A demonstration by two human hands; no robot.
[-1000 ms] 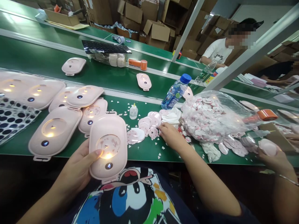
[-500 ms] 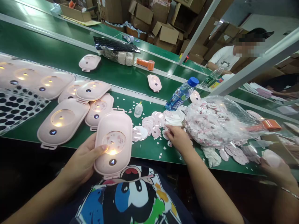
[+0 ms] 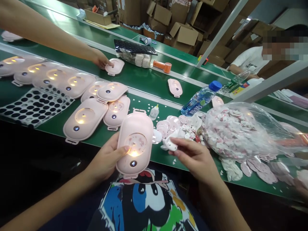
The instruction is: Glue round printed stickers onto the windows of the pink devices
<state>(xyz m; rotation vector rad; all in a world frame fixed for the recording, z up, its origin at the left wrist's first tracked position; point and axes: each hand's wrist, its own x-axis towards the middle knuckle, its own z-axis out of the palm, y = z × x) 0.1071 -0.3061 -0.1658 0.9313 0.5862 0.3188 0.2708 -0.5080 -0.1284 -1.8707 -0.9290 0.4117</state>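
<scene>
My left hand [image 3: 109, 157] is closed around the edge of a pink oval plastic shell [image 3: 141, 128], thumb on its front. A warm light glows in the shell's round window, and a small dark display shows a digit. To the right, my right hand [image 3: 192, 154] pinches a crumpled white tissue [image 3: 172, 145]; dark specks show on it, and whether a small piece is inside I cannot tell. Round pink printed discs [image 3: 172, 123] and small white animal-face pieces [image 3: 190, 131] lie just beyond. A small dropper bottle [image 3: 154, 113] stands behind the discs.
Lit pink shells [image 3: 84, 115] and a sheet of black dots [image 3: 36, 106] lie left. A clear bag of pieces [image 3: 226, 131] and a blue-capped bottle [image 3: 202, 98] stand right. Another person's hand [image 3: 102, 59] touches a shell [image 3: 115, 66] across the bench.
My right hand has lifted the tissue off the pile and brought it nearer the shell, uncovering small pieces. Another person's arm has reached in from the upper left. The view has shifted left.
</scene>
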